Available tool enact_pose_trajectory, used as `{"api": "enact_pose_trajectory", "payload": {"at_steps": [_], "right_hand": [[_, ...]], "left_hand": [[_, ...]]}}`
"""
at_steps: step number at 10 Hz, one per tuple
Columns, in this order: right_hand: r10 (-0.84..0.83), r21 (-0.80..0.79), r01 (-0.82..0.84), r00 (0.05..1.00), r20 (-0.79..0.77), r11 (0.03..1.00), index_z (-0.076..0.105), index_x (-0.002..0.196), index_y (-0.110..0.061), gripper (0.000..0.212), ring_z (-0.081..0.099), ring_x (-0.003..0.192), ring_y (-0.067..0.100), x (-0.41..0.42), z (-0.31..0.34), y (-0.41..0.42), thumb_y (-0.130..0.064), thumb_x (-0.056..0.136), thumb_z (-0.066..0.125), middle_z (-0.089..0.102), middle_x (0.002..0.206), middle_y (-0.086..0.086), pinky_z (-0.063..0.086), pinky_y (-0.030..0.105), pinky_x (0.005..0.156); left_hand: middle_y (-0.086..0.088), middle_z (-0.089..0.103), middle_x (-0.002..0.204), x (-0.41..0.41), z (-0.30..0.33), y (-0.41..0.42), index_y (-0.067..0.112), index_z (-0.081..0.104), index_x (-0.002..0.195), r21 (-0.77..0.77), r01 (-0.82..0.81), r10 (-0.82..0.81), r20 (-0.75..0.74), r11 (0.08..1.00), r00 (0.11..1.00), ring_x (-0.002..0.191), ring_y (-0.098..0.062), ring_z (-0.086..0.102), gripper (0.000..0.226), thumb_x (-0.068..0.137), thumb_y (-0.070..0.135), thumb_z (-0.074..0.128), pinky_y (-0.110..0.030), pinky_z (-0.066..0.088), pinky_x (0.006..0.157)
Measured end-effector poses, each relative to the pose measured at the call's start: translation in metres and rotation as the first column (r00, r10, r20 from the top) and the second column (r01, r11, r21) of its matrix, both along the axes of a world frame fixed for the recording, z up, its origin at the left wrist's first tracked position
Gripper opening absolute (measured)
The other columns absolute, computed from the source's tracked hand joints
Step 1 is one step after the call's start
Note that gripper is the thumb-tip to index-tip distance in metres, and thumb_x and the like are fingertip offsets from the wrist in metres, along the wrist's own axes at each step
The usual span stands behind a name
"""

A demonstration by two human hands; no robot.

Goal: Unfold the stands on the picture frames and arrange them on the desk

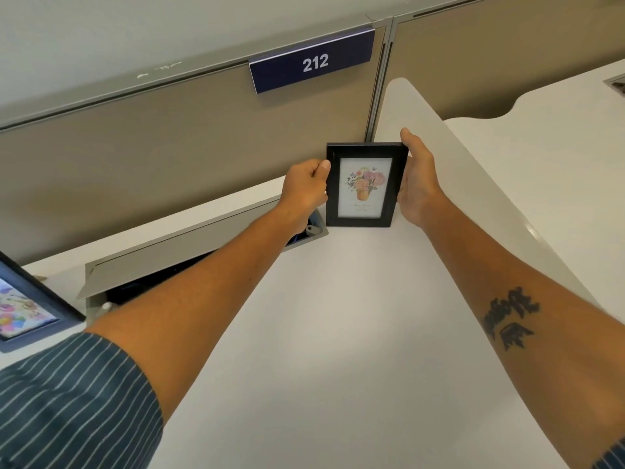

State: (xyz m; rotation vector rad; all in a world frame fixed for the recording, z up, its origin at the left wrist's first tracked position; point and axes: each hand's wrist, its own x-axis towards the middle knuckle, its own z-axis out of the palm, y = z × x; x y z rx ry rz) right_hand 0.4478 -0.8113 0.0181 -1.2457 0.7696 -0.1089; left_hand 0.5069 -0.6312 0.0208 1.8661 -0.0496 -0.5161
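Black frame (367, 184) stood upright at the back of the white desk (338, 316), near the corner where the tan partition (169, 147) met the side panel (456, 157). Its picture, a pot of flowers, faced me. Its lower edge sat on the desk; I could not see the stand behind it.

My left hand (306, 189) was curled, thumb tip pressed on the frame's left edge, the other fingers folded in. My right hand (417, 177) lay flat along the right edge, fingers together and reaching up to the top corner, thumb hidden behind. Both hands touched the frame, one on each side.

Just left of the frame, a grey cable tray (189, 245) stood with its lid raised; my left forearm crossed over it. A second frame (23, 306), dark-rimmed with a colourful picture, showed at the far left edge, well apart from the first. A blue sign (313, 62) reading 212 hung on the partition above.
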Motion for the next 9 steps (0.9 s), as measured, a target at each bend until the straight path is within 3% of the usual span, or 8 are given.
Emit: {"api": "enact_pose_trajectory", "payload": {"at_steps": [1, 2, 3, 4, 5, 6, 7, 9], "right_hand": [[0.008, -0.057, -0.01, 1.0, -0.02, 0.998, 0.07, 0.13, -0.028, 0.068, 0.074, 0.116, 0.02, -0.001, 0.001, 0.001, -0.08, 0.1, 0.039, 0.083, 0.117, -0.002, 0.047, 0.05, 0.106], [0.018, -0.144, -0.021, 1.0, -0.022, 0.989, 0.068, 0.132, -0.034, 0.069, 0.068, 0.122, 0.018, -0.008, 0.003, 0.002, -0.084, 0.1, 0.033, 0.079, 0.124, -0.006, 0.041, 0.053, 0.115], [0.032, -0.253, -0.028, 0.999, 0.014, 0.967, 0.065, 0.128, -0.043, 0.051, 0.064, 0.114, 0.006, -0.022, 0.003, 0.007, -0.078, 0.103, 0.036, 0.072, 0.119, -0.018, 0.041, 0.045, 0.114], [0.149, -0.492, -0.135, 0.989, -0.012, 0.86, 0.061, 0.135, -0.036, 0.05, 0.067, 0.122, 0.011, -0.048, -0.01, 0.014, -0.069, 0.106, 0.037, 0.071, 0.13, -0.009, 0.051, 0.039, 0.11], [0.148, -0.751, -0.216, 0.976, -0.158, 0.625, 0.043, 0.161, -0.017, 0.065, 0.05, 0.15, 0.032, -0.073, -0.022, 0.018, -0.059, 0.111, 0.042, 0.053, 0.163, 0.011, 0.044, 0.052, 0.123], [0.167, -0.922, -0.269, 0.959, -0.229, 0.279, 0.033, 0.167, -0.014, 0.075, 0.037, 0.16, 0.036, -0.112, -0.031, 0.03, -0.059, 0.108, 0.042, 0.039, 0.173, 0.014, 0.032, 0.055, 0.129], [0.21, -0.954, -0.295, 0.937, -0.278, 0.054, 0.022, 0.171, -0.011, 0.079, 0.017, 0.168, 0.033, -0.151, -0.034, 0.051, -0.055, 0.107, 0.038, 0.019, 0.181, 0.011, 0.018, 0.058, 0.135], [0.361, -0.963, -0.243, 0.892, -0.27, -0.12, 0.019, 0.172, -0.006, 0.079, 0.005, 0.17, 0.027, -0.212, -0.02, 0.113, -0.051, 0.109, 0.037, 0.009, 0.183, 0.011, 0.017, 0.06, 0.135]], "left_hand": [[-0.018, 0.069, 0.131, -0.002, 0.005, -0.001, 0.006, 0.065, 0.132, 0.011, 0.001, -0.001, 0.005, 1.0, 1.0, 0.123, -0.035, 0.066, 0.037, 0.113, 0.031, 0.046, -0.05, 0.057, 0.105], [-0.012, 0.055, 0.155, -0.012, 0.011, 0.0, 0.013, 0.044, 0.157, 0.081, 0.011, -0.016, 0.066, 0.997, 0.998, 0.141, -0.029, 0.053, 0.052, 0.112, 0.038, 0.043, -0.046, 0.046, 0.117], [-0.01, 0.042, 0.167, -0.023, 0.017, 0.008, 0.014, 0.028, 0.165, 0.13, 0.041, -0.057, 0.125, 0.991, 0.991, 0.152, -0.028, 0.042, 0.061, 0.112, 0.043, 0.039, -0.043, 0.038, 0.121], [-0.007, 0.008, 0.178, -0.036, 0.019, 0.028, 0.013, 0.008, 0.169, 0.225, 0.109, -0.162, 0.231, 0.968, 0.959, 0.163, -0.027, 0.013, 0.069, 0.113, 0.044, 0.034, -0.045, 0.019, 0.131], [-0.008, -0.014, 0.177, -0.046, 0.018, 0.048, 0.011, -0.001, 0.168, 0.327, 0.131, -0.248, 0.345, 0.936, 0.905, 0.164, -0.026, -0.011, 0.074, 0.113, 0.045, 0.033, -0.052, -0.001, 0.132], [-0.01, -0.02, 0.176, -0.067, 0.016, 0.08, 0.009, -0.005, 0.167, 0.454, 0.087, -0.328, 0.487, 0.887, 0.81, 0.162, -0.027, -0.021, 0.08, 0.111, 0.047, 0.037, -0.056, -0.007, 0.13], [-0.007, -0.028, 0.174, -0.103, 0.014, 0.123, 0.011, -0.014, 0.166, 0.508, 0.029, -0.354, 0.557, 0.861, 0.751, 0.16, -0.025, -0.026, 0.087, 0.108, 0.053, 0.036, -0.055, -0.01, 0.13], [-0.002, -0.033, 0.172, -0.165, 0.019, 0.213, 0.013, -0.018, 0.165, 0.521, -0.063, -0.305, 0.59, 0.851, 0.748, 0.16, -0.023, -0.028, 0.086, 0.108, 0.057, 0.028, -0.053, -0.007, 0.13]]}}
